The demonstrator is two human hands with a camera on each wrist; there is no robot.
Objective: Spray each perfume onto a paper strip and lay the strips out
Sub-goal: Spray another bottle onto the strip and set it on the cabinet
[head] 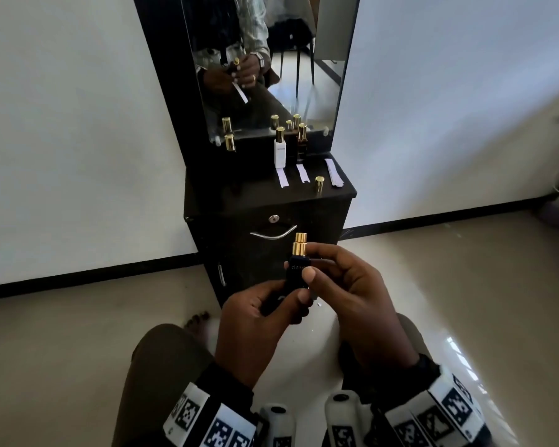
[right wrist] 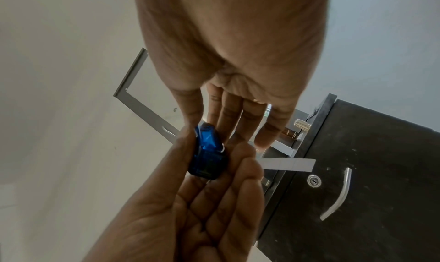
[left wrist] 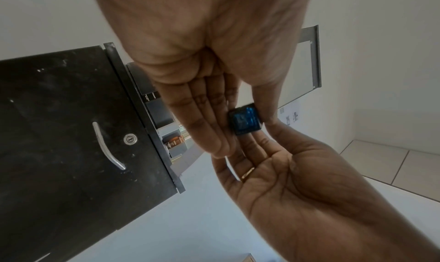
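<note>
Both hands hold a dark blue perfume bottle (head: 297, 272) with a bare gold sprayer upright in front of the cabinet. My left hand (head: 284, 303) grips its lower body. My right hand (head: 318, 269) pinches the upper body between thumb and fingers. The bottle's blue base (left wrist: 245, 120) shows in the left wrist view, and the bottle (right wrist: 205, 153) sits between both hands in the right wrist view. A white paper strip (right wrist: 288, 165) sticks out from behind my left fingers. Three strips (head: 302, 173) lie on the cabinet top.
On the black cabinet top (head: 239, 195) stand a white bottle (head: 279, 151), a dark amber bottle (head: 301, 143), a black bottle (head: 229, 144) at the left and a loose gold cap (head: 319, 186). A mirror rises behind them. The drawer handle (head: 273, 235) is just beyond my hands.
</note>
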